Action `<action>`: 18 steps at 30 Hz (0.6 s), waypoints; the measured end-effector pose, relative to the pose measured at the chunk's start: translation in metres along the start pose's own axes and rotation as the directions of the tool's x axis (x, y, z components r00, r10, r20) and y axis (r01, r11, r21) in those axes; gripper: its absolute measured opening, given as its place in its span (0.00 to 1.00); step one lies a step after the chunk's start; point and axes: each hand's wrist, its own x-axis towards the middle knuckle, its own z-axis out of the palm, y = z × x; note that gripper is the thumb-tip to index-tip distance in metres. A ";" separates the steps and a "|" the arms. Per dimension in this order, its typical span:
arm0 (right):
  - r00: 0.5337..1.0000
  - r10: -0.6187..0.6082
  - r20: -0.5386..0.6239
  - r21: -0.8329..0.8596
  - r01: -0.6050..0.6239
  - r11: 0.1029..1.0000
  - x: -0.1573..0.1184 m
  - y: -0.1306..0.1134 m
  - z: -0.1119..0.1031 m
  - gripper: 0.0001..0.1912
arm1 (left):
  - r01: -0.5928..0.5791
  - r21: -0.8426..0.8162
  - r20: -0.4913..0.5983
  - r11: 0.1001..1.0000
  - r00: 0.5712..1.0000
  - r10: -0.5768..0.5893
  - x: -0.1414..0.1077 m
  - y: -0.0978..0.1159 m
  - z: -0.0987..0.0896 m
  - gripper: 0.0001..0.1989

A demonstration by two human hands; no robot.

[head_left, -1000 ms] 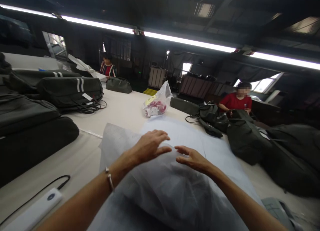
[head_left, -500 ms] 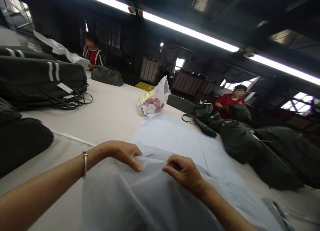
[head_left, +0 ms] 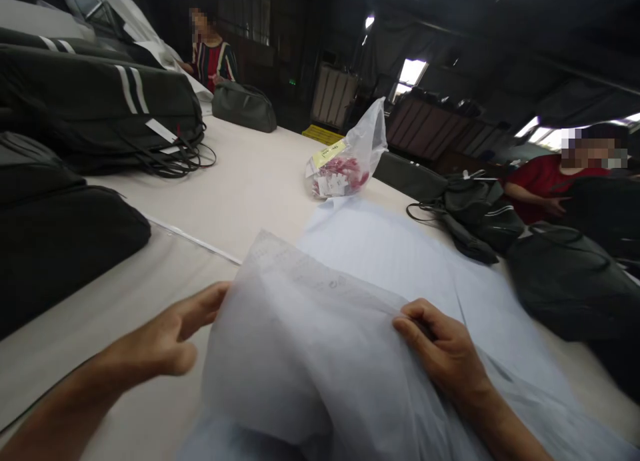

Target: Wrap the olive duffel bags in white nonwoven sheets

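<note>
A large translucent plastic bag [head_left: 300,328] with faint print along its upper edge is raised in front of me. My right hand [head_left: 443,348] pinches that edge at the right between thumb and fingers. At the bag's left side is my left hand [head_left: 173,338], thumb and fingers apart, its fingertips at or just behind the plastic and partly hidden. Beneath and beyond the bag, a stack of flat pale plastic sheets or bags [head_left: 380,248] covers part of the table [head_left: 255,161].
A clear bag of red items [head_left: 345,171] stands beyond the sheets. Dark bags with white stripes [head_left: 100,101] lie at the left, and more dark bags [head_left: 575,281] at the right. One person [head_left: 215,58] is at the far left, another in red [head_left: 535,181] at the right.
The plastic bag's edge has been lifted and spread. My left hand has moved left and opened; my right hand has moved right with the edge. The view has tilted down and turned left.
</note>
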 end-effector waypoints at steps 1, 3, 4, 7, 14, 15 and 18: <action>1.000 0.005 -0.004 -0.004 -0.005 1.000 -0.001 0.000 0.000 0.17 | 0.089 -0.108 -0.016 0.990 0.996 -0.091 -0.008 -0.008 0.012 0.41; 1.000 0.009 -0.023 -0.012 -0.009 1.000 -0.001 0.000 0.000 0.17 | 0.196 -0.318 -0.084 0.928 0.969 -0.233 -0.017 -0.015 0.035 0.41; 0.999 0.007 -0.034 -0.014 -0.007 1.000 -0.002 0.000 0.000 0.17 | 0.193 -0.415 -0.128 0.889 0.955 -0.267 -0.020 -0.015 0.045 0.42; 0.998 -0.011 -0.055 -0.007 0.010 1.000 -0.002 0.001 0.001 0.17 | 0.010 -0.571 -0.327 0.821 0.914 -0.239 -0.022 -0.007 0.067 0.50; 0.996 -0.023 -0.087 0.042 0.026 0.999 -0.002 0.003 0.003 0.16 | 0.030 -0.550 -0.457 0.835 0.826 -0.331 -0.025 -0.021 0.078 0.28; 0.996 -0.019 -0.091 0.053 0.024 0.998 -0.002 0.003 0.002 0.16 | 0.065 -0.535 -0.451 0.843 0.822 -0.349 -0.024 -0.022 0.076 0.26; 0.995 -0.007 -0.101 0.089 0.016 0.996 -0.002 0.003 0.002 0.16 | 0.088 -0.398 -0.556 0.913 0.769 -0.316 -0.023 -0.014 0.067 0.26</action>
